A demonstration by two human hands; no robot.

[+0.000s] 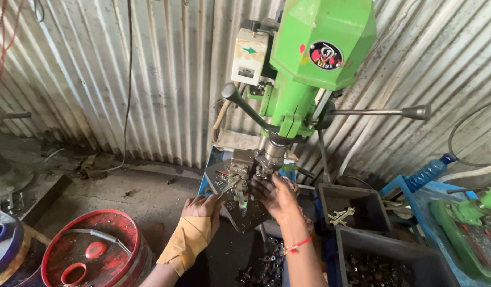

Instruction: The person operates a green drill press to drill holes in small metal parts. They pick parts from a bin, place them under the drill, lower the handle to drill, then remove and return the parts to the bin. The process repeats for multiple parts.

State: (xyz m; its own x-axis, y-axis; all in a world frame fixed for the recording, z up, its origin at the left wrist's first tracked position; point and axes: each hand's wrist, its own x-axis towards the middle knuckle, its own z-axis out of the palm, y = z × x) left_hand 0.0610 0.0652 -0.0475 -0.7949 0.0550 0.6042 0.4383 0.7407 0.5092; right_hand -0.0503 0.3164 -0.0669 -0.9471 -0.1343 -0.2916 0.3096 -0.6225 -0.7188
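Corrugated metal sheeting backs a green drill press (314, 58), its work table (224, 183) strewn with small metal parts. Left hand (202, 208), wrapped in tan cloth, grips the table edge at about 7 o'clock from the spindle (272, 151). Right hand (275, 194) is closed around a small metal part (240, 186) just under the spindle — how it sits I cannot tell. My judgement: seat the part flat and square, hold it firmly, and keep fingers wide of the spindle. Bins (352, 204) of parts stand at 4 o'clock.

Single head-worn view, close above, facing down toward green drill press (314, 58).
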